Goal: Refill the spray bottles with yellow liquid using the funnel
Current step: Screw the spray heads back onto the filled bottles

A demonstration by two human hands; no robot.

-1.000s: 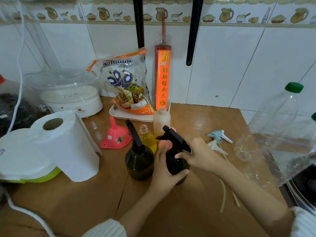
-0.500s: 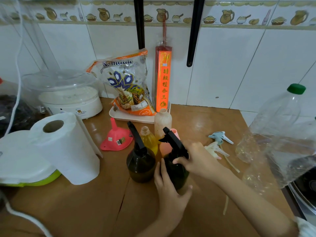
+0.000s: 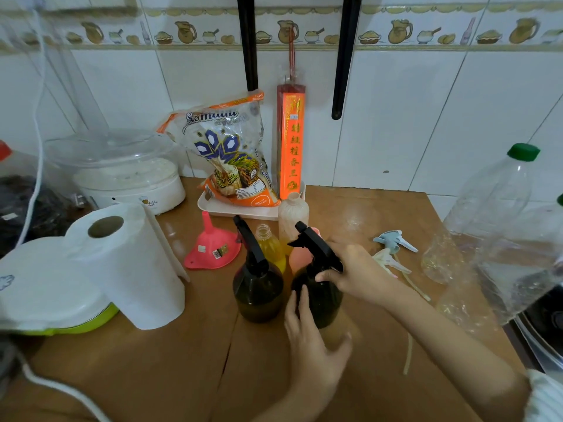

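Observation:
Two dark spray bottles with black trigger heads stand mid-counter: the left one (image 3: 257, 287) stands free, and the right one (image 3: 320, 296) is held by both hands. My right hand (image 3: 356, 275) grips its black trigger head from the right. My left hand (image 3: 313, 333) cups its base, fingers up the left side and thumb in front. A pink funnel (image 3: 213, 248) lies mouth-down to the left. Behind the spray bottles are a small uncapped bottle of yellow liquid (image 3: 269, 248), a beige bottle (image 3: 292, 217) and a pink bottle (image 3: 300, 254).
Two loose trigger heads, blue (image 3: 394, 240) and cream (image 3: 387, 260), lie right of my hands. A large clear bottle with a green cap (image 3: 487, 214) stands at the right edge. A paper towel roll (image 3: 128, 269), a white lidded appliance (image 3: 45, 293) and a rice bag (image 3: 234, 159) fill the left and back.
My left hand has slid down from the bottle's middle to its base and drawn toward me. My right hand stays on the trigger head. The bottles have not shifted.

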